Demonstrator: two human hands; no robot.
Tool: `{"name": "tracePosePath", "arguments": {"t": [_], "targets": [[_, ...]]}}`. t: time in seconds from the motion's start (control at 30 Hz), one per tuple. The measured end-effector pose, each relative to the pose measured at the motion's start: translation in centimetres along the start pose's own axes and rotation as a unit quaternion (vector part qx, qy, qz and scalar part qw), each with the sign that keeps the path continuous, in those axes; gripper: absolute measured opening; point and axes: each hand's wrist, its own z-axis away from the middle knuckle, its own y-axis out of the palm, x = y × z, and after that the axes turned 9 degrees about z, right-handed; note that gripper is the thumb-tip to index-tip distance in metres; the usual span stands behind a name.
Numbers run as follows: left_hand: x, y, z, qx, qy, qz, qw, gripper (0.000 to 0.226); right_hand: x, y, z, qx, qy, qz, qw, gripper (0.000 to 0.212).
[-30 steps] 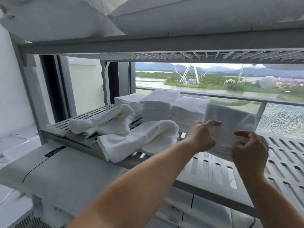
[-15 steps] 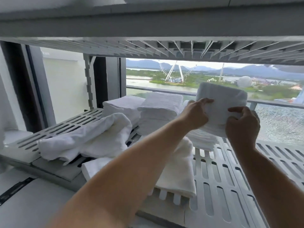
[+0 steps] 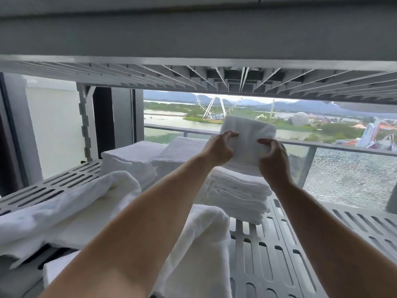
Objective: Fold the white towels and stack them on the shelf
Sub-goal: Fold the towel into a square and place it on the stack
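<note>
Towel [image 3: 247,136] in left hand [image 3: 217,149] and right hand [image 3: 272,158], over rightmost stack [image 3: 236,192]

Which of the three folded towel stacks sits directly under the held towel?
The rightmost stack, just below the folded towel gripped by the left hand and right hand; the middle stack and left stack sit farther left.

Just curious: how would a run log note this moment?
stacking | left hand, right hand: grip folded towel | over right stack
</note>
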Motion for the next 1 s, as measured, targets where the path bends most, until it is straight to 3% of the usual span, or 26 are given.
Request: {"name": "tracePosePath", "arguments": {"t": [0.17,0.27,0.43,0.73,0.8,1.0], "targets": [[1.4,1.6,-1.6,0.014,-0.028,-0.084,0.996,0.062,-2.0,2.0,-0.9,0.025,0.027,-0.019,0.999,0.049],[2.2,2.2,-2.2,0.043,-0.079,-0.157,0.984,0.047,-3.3,3.1,-0.6,0.046,0.056,-0.023,0.997,0.038],[1.8,2.6,-2.6,0.086,-0.119,-0.246,0.958,0.045,-4.2,4.1,-0.2,0.044,0.065,-0.008,0.997,0.031],[1.5,3.1,-2.2,0.101,-0.059,-0.390,0.914,0.052,-4.3,3.8,1.1,0.057,0.030,0.058,0.996,0.034],[1.7,3.0,-2.3,0.103,-0.041,-0.396,0.912,0.051,-4.1,3.3,1.2,0.064,0.029,0.067,0.995,0.037],[3.2,1.8,-1.5,0.127,-0.018,-0.291,0.948,0.054,-3.5,2.5,3.4,0.054,0.023,0.077,0.995,0.047]]}}
